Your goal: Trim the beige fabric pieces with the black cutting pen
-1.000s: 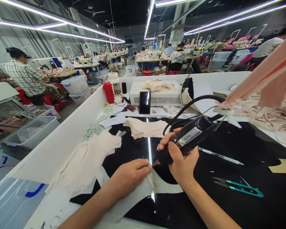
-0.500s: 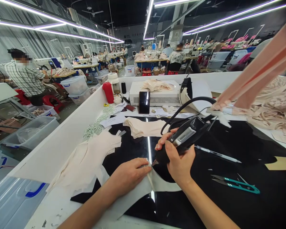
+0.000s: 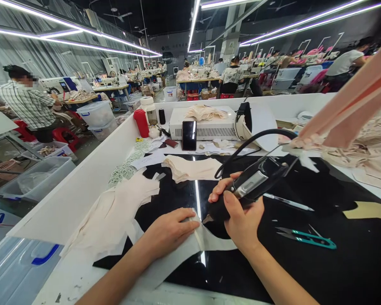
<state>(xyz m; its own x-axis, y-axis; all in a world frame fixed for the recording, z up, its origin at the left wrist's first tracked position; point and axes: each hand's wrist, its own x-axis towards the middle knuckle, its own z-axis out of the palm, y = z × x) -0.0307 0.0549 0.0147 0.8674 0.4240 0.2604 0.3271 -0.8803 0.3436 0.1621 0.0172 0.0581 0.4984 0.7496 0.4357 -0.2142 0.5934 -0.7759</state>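
Evidently the left hand (image 3: 169, 232) lay flat, open, pinning the cloth strip (image 3: 209, 243), so the right hand (image 3: 241, 218), its grip closed round the corded cutter (image 3: 250, 186), could trim its edge on the table (image 3: 352, 254).

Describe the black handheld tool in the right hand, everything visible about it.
The handheld tool is black with a silver panel on its side and looks like plastic. It lies tilted, tip down-left, the pointed tip meeting the pale fabric piece on the black tabletop. A black cable loops from its rear. The right hand wraps it; the left hand presses the fabric beside the tip.

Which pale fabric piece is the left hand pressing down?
The curved strip at the front edge, under the left hand, by the tool tip; the folded stack and left pile lie untouched.
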